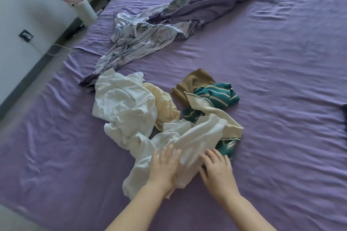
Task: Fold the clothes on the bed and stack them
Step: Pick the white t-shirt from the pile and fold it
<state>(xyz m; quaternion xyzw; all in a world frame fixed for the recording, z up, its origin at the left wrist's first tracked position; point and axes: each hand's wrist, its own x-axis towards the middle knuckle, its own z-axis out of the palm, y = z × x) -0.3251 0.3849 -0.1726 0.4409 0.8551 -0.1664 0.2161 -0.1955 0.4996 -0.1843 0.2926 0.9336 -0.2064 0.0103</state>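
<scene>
Your white cloth lies near the bed's near edge, directly ahead of both hands. Its long axis runs from your wrists up and to the right, toward the green striped top. Your left hand rests flat on its left side, fingers straight, gripping nothing. Your right hand lies at its right edge, fingers loosely spread, also holding nothing; whether it touches cloth or sheet is unclear. Both hands are equally near, palms down, forearms converging from the near edge. The white pile sits to the left, touching the cloth.
</scene>
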